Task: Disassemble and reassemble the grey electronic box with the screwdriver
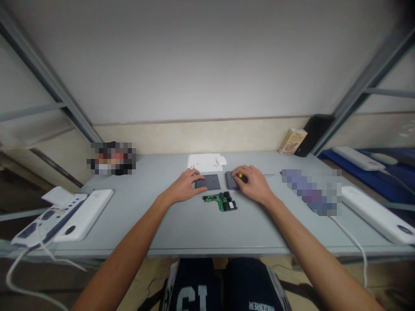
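My left hand (pixel 187 186) has its thumb and fingers around the left end of a flat dark grey cover plate (pixel 212 182) on the table. My right hand (pixel 254 183) is closed on a screwdriver (pixel 240 175); its yellow handle end shows between the fingers, and a thin shaft points right. The same hand's fingertips touch a dark grey box-like casing (pixel 230 181) beside the plate. Just in front of both parts lies a green circuit board (pixel 222 202) with black components and a white label.
Behind the parts, a white sheet (pixel 201 160) carries several tiny dark bits and a small white object (pixel 221 160). White power strips (pixel 90 216) lie at the left and right (pixel 376 211), with cables. A yellow box (pixel 292 141) stands at the back right.
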`<action>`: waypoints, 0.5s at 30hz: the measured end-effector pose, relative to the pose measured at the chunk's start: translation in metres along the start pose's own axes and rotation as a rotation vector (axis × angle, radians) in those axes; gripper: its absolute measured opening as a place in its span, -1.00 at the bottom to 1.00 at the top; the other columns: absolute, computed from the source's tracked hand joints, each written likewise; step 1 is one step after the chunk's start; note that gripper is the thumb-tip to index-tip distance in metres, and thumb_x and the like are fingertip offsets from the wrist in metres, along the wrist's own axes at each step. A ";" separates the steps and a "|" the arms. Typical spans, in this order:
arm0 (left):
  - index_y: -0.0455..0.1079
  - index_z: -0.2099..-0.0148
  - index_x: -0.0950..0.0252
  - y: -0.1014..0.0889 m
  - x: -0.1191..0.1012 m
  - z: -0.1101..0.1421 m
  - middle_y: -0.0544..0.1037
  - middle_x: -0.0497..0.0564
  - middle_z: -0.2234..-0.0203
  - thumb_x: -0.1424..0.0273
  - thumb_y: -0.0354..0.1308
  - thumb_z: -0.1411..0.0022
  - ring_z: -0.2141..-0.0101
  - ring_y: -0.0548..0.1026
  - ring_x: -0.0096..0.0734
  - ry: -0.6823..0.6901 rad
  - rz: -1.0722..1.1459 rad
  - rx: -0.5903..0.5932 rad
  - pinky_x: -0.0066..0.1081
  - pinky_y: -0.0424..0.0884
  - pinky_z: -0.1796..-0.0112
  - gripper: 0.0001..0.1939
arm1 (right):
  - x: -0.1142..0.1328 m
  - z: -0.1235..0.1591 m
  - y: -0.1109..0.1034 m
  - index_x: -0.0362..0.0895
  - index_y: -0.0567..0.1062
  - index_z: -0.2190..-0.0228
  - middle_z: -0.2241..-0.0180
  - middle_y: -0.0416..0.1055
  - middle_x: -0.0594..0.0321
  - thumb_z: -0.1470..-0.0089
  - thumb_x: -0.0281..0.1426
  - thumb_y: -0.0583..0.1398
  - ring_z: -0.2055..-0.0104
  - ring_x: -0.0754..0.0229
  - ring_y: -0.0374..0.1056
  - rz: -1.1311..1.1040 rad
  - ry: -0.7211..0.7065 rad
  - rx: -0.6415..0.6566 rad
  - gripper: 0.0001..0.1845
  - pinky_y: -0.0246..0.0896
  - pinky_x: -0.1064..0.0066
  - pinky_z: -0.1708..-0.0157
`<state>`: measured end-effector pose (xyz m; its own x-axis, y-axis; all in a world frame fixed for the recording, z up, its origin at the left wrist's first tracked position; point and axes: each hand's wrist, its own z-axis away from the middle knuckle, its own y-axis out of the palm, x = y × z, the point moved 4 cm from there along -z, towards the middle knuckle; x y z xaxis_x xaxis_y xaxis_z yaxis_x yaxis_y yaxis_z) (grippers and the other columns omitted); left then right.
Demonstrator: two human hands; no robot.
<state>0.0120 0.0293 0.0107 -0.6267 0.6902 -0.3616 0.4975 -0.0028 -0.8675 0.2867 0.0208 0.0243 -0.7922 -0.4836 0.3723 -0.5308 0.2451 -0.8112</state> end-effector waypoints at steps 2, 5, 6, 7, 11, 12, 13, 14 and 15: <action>0.52 -0.08 0.18 0.001 0.001 0.000 0.46 0.12 0.01 0.03 0.20 -0.31 -0.01 0.43 -0.14 0.010 0.003 0.002 -0.11 0.36 -0.11 -0.56 | 0.001 0.000 0.000 0.00 0.58 0.29 0.17 0.58 0.23 -0.19 -0.40 0.20 0.17 0.04 0.36 -0.004 -0.003 -0.003 -0.87 0.15 0.20 0.14; 0.52 -0.08 0.18 0.002 0.002 -0.001 0.46 0.12 0.01 0.02 0.19 -0.32 0.00 0.44 -0.15 0.021 0.003 0.003 -0.11 0.36 -0.11 -0.56 | 0.004 0.000 0.000 -0.01 0.57 0.30 0.18 0.58 0.23 -0.22 -0.39 0.18 0.17 0.06 0.37 -0.016 -0.015 -0.005 -0.86 0.15 0.21 0.14; 0.52 -0.08 0.18 0.003 0.003 -0.001 0.46 0.12 0.01 0.02 0.20 -0.32 0.00 0.44 -0.15 0.023 0.005 0.002 -0.11 0.36 -0.11 -0.56 | 0.005 0.000 0.000 -0.01 0.57 0.30 0.18 0.58 0.23 -0.23 -0.39 0.17 0.18 0.06 0.37 -0.020 -0.019 -0.005 -0.85 0.15 0.21 0.14; 0.52 -0.07 0.18 0.003 0.003 -0.001 0.46 0.12 0.02 0.02 0.20 -0.32 0.00 0.44 -0.15 0.025 0.008 0.000 -0.11 0.36 -0.11 -0.56 | 0.006 0.001 0.001 -0.01 0.57 0.30 0.17 0.58 0.24 -0.23 -0.38 0.17 0.18 0.07 0.37 -0.024 -0.023 -0.002 -0.85 0.14 0.21 0.14; 0.53 -0.06 0.18 0.004 0.006 0.000 0.45 0.12 0.01 0.03 0.21 -0.31 -0.01 0.42 -0.15 0.021 0.012 -0.002 -0.10 0.36 -0.12 -0.57 | 0.010 0.001 0.003 0.00 0.57 0.29 0.16 0.58 0.24 -0.25 -0.38 0.17 0.17 0.07 0.38 -0.039 -0.032 -0.002 -0.85 0.14 0.20 0.13; 0.53 -0.06 0.18 0.004 0.006 0.000 0.45 0.12 0.01 0.03 0.21 -0.31 -0.01 0.42 -0.15 0.022 0.012 0.000 -0.09 0.36 -0.12 -0.58 | 0.010 0.000 0.004 0.00 0.57 0.28 0.16 0.58 0.25 -0.25 -0.38 0.17 0.16 0.07 0.38 -0.043 -0.034 -0.002 -0.86 0.14 0.20 0.13; 0.53 -0.06 0.17 0.003 0.005 0.000 0.45 0.12 0.00 0.05 0.21 -0.31 -0.02 0.41 -0.15 0.024 0.011 0.000 -0.09 0.35 -0.13 -0.59 | 0.011 0.000 0.005 0.00 0.56 0.28 0.15 0.59 0.25 -0.26 -0.38 0.17 0.16 0.07 0.38 -0.047 -0.037 -0.004 -0.86 0.14 0.20 0.12; 0.53 -0.06 0.17 0.002 0.003 0.000 0.44 0.12 -0.02 0.06 0.22 -0.31 -0.03 0.39 -0.14 0.026 0.008 -0.005 -0.08 0.35 -0.14 -0.61 | 0.011 0.000 0.005 0.00 0.56 0.28 0.15 0.59 0.25 -0.26 -0.37 0.17 0.16 0.07 0.38 -0.051 -0.040 -0.004 -0.85 0.14 0.20 0.12; 0.53 -0.06 0.15 0.001 -0.001 0.000 0.43 0.12 -0.05 0.08 0.22 -0.32 -0.05 0.37 -0.13 0.026 0.001 -0.016 -0.07 0.33 -0.16 -0.62 | 0.012 0.000 0.005 0.00 0.56 0.28 0.14 0.59 0.25 -0.27 -0.37 0.17 0.15 0.07 0.38 -0.054 -0.043 -0.003 -0.85 0.15 0.19 0.11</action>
<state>0.0126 0.0289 0.0104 -0.6105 0.7088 -0.3534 0.5076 0.0077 -0.8616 0.2745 0.0166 0.0243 -0.7488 -0.5320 0.3953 -0.5732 0.2205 -0.7891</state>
